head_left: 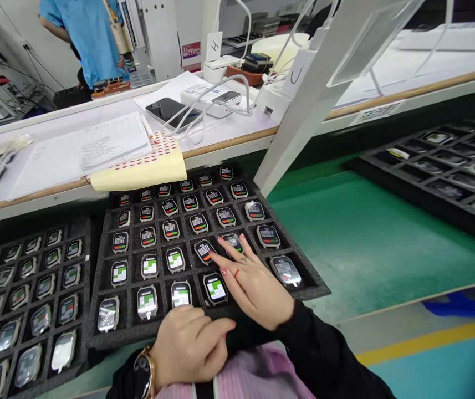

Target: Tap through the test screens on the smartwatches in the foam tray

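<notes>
A black foam tray [237, 310] holds rows of smartwatch bodies without straps, each in its own square pocket, most with lit screens. My right hand [258, 282] reaches over it with fingers spread. One fingertip is at the lower edge of a smartwatch [204, 250] whose screen shows text and a red-green bar. Under the other fingers lies a second smartwatch [232, 242], partly covered. Curled in front of the tray's near edge, my left hand [195, 343] has its index finger partly extended and shows nothing held. Just beyond it is a smartwatch [215, 288] with a green-and-white screen.
Another foam tray of watches [83, 327] stands at left, and a third tray [428, 194] at far right on the green mat [345, 238]. A raised shelf [237, 145] carries papers, a phone [173, 113] and cables. A slanted white post [304, 111] rises behind. A person in blue [91, 39] stands beyond.
</notes>
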Demonstrator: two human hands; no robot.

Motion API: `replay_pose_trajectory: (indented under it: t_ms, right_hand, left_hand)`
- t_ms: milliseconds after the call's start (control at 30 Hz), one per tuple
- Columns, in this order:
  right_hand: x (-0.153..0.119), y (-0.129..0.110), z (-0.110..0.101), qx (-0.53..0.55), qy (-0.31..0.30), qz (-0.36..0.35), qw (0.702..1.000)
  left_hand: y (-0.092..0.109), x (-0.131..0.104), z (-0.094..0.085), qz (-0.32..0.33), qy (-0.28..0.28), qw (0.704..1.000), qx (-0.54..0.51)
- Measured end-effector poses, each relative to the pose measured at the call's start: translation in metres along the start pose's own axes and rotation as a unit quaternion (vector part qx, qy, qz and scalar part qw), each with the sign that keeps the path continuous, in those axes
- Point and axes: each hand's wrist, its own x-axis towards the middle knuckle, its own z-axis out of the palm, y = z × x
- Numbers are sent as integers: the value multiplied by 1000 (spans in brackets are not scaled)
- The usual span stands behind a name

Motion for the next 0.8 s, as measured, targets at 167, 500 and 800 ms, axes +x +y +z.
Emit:
replay_pose_trajectory:
  t_ms: [167, 500, 800]
  right_hand:
    - [-6, 2, -5, -2, 40, 4, 999]
    - [-28, 14, -16, -9, 130, 50, 990]
    - [-38, 25, -26, -44, 174, 99, 979]
  left_hand:
    - [-3, -11, 13, 41, 46, 995, 74]
    - [2, -9, 22, 32, 100, 986, 127]
    - [3, -12, 23, 28, 103, 987, 124]
